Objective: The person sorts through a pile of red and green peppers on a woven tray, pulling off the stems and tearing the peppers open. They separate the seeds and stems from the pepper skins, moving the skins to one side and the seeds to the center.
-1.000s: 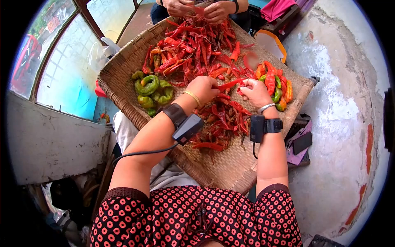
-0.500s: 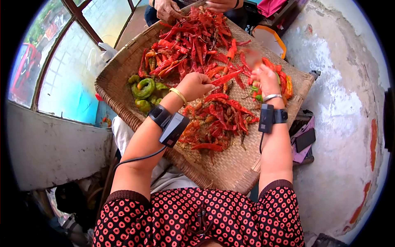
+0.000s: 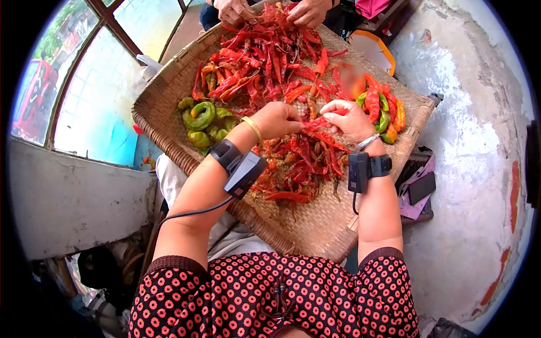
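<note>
A red chili (image 3: 315, 122) is stretched between my two hands above the middle of a woven basket tray (image 3: 332, 228). My left hand (image 3: 277, 120) pinches its left end. My right hand (image 3: 350, 121) has thumb and forefinger closed on its right end. Just below lies a near pile of red and dried chilies (image 3: 304, 163). Beyond my hands is the large heap of red chilies (image 3: 265, 62). Green peppers (image 3: 200, 118) rest at the left, and a mixed red, green and orange group (image 3: 386, 110) sits right of my right hand.
Across the tray, another person's hands (image 3: 307, 12) touch the far heap. Windows (image 3: 98, 90) stand at the left and a worn wall (image 3: 462, 169) at the right. A dark phone (image 3: 421, 188) lies on pink cloth beside the tray.
My right hand has come left and down from the mixed peppers to the chili in my left hand. The other person's hands have shifted onto the far heap.
</note>
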